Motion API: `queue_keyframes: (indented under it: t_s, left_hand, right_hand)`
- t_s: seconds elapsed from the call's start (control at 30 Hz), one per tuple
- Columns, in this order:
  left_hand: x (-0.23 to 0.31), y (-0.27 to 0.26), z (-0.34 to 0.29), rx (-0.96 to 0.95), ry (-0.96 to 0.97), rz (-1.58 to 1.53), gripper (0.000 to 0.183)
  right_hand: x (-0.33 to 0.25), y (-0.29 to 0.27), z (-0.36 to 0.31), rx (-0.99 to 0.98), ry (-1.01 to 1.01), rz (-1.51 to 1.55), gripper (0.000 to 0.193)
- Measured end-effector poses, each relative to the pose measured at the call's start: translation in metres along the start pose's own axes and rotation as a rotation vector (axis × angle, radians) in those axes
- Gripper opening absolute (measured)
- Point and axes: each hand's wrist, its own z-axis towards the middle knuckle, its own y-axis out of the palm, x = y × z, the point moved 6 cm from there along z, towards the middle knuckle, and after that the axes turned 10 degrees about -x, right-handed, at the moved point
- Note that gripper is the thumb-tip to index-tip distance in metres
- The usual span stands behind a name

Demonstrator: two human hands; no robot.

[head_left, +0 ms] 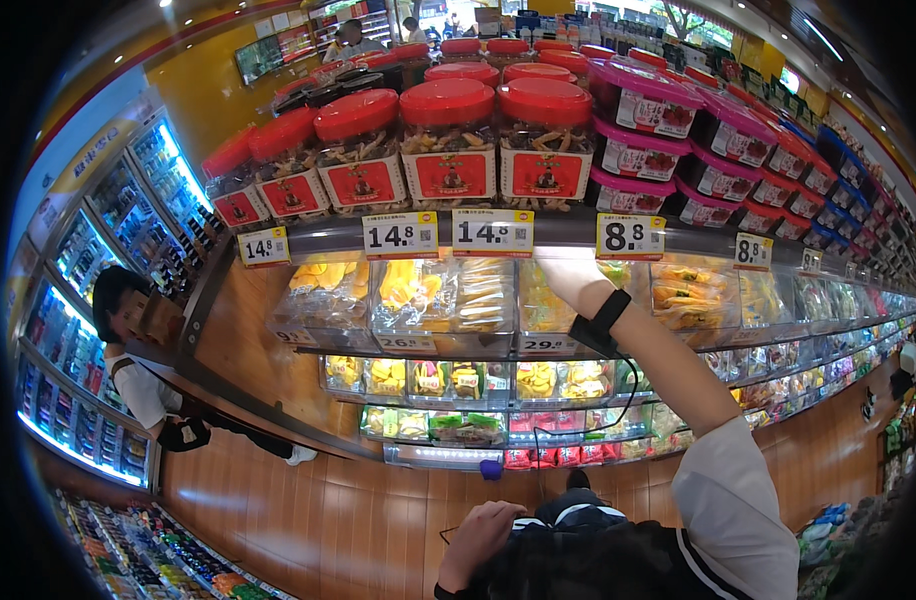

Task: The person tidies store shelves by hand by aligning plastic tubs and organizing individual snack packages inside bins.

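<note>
My right hand (570,276) reaches under the lit shelf edge, into a clear bin of yellow packaged snacks (545,308). Bright light washes it out and its fingers are hidden, so its grip does not show. A black band (608,315) with a dark device is on that wrist, and a thin black cable (630,400) hangs from it. Low in front of my body is my left hand (483,530), its fingers curled; whatever they may hold is hidden. Next to the reached-into bin are bins of yellow packets (410,290) and orange-yellow packets (690,292).
Above stand red-lidded jars (448,150) and stacked pink tubs (638,150), with price tags (630,237) along the ledge. Lower shelves hold more packets (538,380). At left, a person (143,390) stands near lit drink fridges (78,340). Wooden flooring (308,520) runs behind me.
</note>
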Motion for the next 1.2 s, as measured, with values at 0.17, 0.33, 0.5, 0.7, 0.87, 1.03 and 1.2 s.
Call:
queue_keyframes:
  t_s: [0.17, 0.33, 0.5, 0.7, 0.87, 1.03, 1.2]
  left_hand:
    - [0.001, -0.005, 0.006, -0.045, -0.024, 0.038, 0.023]
    - [-0.009, 0.000, 0.016, -0.038, 0.007, 0.068, 0.020]
    - [-0.026, -0.013, 0.048, -0.062, -0.001, 0.045, 0.020]
    - [-0.068, -0.060, 0.127, 0.255, -0.002, 0.146, 0.031]
    - [-0.075, -0.055, 0.167, 0.328, 0.015, 0.315, 0.047]
    - [-0.097, -0.034, 0.177, 0.304, -0.027, 0.336, 0.047]
    - [-0.091, -0.033, 0.182, 0.298, -0.036, 0.336, 0.047]
  right_hand:
    - [-0.038, -0.058, -0.029, -0.343, 0.165, 0.294, 0.026]
    - [-0.080, -0.089, -0.128, 0.240, -0.340, 0.456, 0.027]
    - [-0.094, 0.002, -0.206, -0.232, -0.222, 0.553, 0.029]
    - [-0.065, 0.099, -0.242, -0.239, 0.061, 0.388, 0.027]
    - [-0.059, 0.120, -0.244, -0.066, 0.235, 0.436, 0.015]
    - [-0.057, 0.128, -0.239, 0.008, 0.285, 0.503, 0.010]
    - [-0.054, 0.129, -0.237, 0.071, 0.305, 0.505, 0.009]
